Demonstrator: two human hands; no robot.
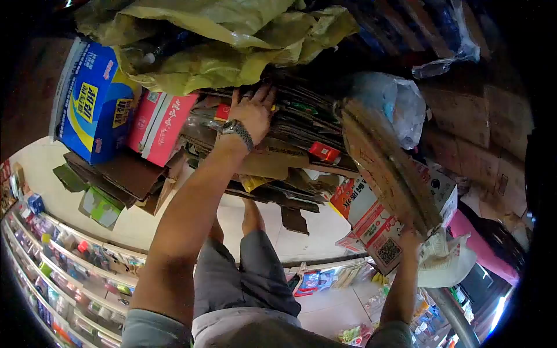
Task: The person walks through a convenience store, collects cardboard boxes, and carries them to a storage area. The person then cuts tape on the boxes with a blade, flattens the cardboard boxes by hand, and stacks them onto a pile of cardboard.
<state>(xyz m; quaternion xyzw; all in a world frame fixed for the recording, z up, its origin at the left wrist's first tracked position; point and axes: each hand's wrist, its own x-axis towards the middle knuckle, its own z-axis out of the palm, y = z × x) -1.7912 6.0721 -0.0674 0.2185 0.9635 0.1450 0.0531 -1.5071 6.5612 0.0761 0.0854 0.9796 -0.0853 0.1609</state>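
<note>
My left hand [252, 113] lies on a stack of flattened cardboard [301, 127], its fingers spread and their tips close under the edge of a yellow-green plastic sack [232, 55]. A watch [237, 133] is on that wrist. On the right, my right hand [411, 239] grips the lower end of a folded piece of brown cardboard [386, 165], which stands tilted beside the stack; most of its fingers are hidden behind the cardboard. Behind it is a red and white printed box [371, 223] with a QR code.
Left of the stack stand a blue carton [96, 101] and a pink box [159, 124]. A clear plastic bag [397, 104] and large brown cartons [464, 122] are at the right. Shop shelves [75, 278] line the lower left. A white sack [444, 261] lies near my right hand.
</note>
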